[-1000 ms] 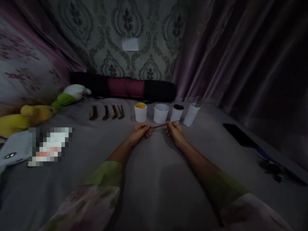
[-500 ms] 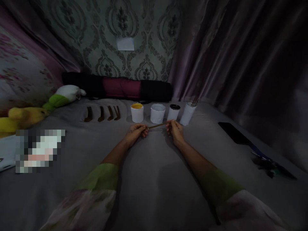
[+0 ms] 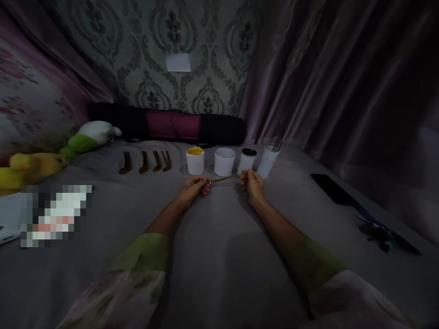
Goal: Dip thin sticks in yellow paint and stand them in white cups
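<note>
Your left hand (image 3: 192,189) pinching a thin stick (image 3: 223,179), your right hand (image 3: 254,185) pinching it farther along, white cups (image 3: 224,165) in a row just beyond

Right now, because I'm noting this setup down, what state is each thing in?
Left hand, closed on the thin stick
Right hand, closed on it too
Thin stick, slanted
Cup with yellow inside, standing, open
Wide pale cup, standing, open
Black-topped cup, standing; lid or contents unclear
Tall cup, standing, rods poking out
Brown pieces, set in a row
Roll, lying on its side
</note>
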Motion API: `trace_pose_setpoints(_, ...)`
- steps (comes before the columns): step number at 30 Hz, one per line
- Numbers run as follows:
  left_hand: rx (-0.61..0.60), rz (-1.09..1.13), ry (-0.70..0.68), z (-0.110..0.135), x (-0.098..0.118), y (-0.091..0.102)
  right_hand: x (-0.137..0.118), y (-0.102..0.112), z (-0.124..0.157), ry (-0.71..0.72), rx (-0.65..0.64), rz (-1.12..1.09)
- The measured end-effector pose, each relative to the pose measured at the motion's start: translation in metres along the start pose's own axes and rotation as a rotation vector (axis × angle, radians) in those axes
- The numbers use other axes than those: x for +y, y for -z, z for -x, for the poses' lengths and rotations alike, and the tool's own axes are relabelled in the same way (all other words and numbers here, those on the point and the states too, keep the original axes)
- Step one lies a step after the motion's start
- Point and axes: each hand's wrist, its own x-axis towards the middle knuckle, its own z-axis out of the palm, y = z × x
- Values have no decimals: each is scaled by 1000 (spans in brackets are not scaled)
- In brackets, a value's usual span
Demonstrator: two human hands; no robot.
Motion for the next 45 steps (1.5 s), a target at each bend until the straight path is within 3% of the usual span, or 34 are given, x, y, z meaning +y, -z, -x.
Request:
trace_pose_setpoints(14,15,18,4,-5,-5,2,-3,1,0,12,35,1)
trace_pose_setpoints(45,55,123,49,1,7,0,-9,1,-1,-58,27,-75)
